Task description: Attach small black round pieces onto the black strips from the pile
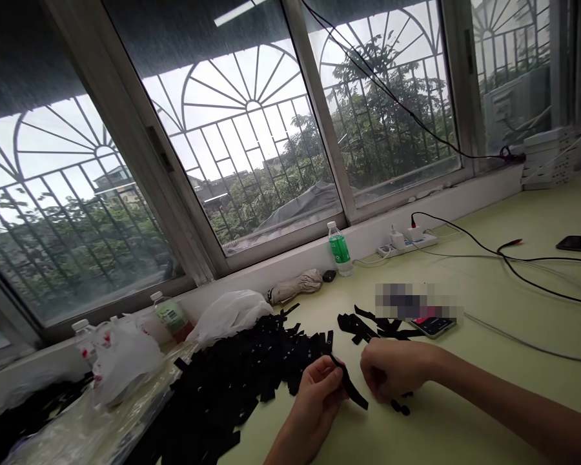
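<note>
Between the thumb and fingers of my left hand (322,387) is a short black fabric strip (352,387), slanting down to the right. Just right of it, my right hand (392,368) is low over the table with its fingers curled down and closed. What those fingertips hold, if anything, is hidden. Small round black pieces (401,407) lie by the right fingertips. To the left spreads a big pile of black strips (242,368). A smaller group of black strips (368,325) lies beyond my right hand.
A phone (433,323) lies behind the right hand, partly blurred out. Along the window stand a green-labelled bottle (339,250), a power strip (411,243) and white plastic bags (232,315). Cables (489,252) run across the right side of the pale green table (527,349).
</note>
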Tool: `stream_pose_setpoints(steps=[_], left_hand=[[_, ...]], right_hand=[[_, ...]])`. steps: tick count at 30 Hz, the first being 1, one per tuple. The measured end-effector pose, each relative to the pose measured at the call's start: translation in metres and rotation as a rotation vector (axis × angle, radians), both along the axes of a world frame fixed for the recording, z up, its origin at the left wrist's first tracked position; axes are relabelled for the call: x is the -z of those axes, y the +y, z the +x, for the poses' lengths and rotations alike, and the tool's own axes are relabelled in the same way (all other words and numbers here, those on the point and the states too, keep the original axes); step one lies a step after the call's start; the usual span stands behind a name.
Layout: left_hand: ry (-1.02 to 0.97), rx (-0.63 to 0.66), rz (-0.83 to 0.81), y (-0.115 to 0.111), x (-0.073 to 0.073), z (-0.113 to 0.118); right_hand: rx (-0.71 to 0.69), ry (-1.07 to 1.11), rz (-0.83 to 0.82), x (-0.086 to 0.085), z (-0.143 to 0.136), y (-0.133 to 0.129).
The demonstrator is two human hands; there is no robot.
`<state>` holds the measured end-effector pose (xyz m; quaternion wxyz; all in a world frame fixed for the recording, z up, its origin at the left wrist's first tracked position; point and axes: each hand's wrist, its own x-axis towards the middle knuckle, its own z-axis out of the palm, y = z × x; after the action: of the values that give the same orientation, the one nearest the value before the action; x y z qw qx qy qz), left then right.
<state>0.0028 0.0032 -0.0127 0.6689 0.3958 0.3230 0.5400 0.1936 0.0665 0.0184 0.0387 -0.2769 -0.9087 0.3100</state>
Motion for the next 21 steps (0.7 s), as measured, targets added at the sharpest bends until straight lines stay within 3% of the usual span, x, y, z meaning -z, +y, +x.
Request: stream_pose_setpoints(steps=[7, 21], left_hand=[[-0.020, 0.049, -0.036, -0.006, -0.012, 0.005], [-0.011, 0.019, -0.011, -0.004, -0.009, 0.004]], right_hand=[[0.001, 0.010, 0.035, 0.001, -0.001, -0.001], [0.024, -0.031, 0.227, 0.001, -0.006, -0.015]])
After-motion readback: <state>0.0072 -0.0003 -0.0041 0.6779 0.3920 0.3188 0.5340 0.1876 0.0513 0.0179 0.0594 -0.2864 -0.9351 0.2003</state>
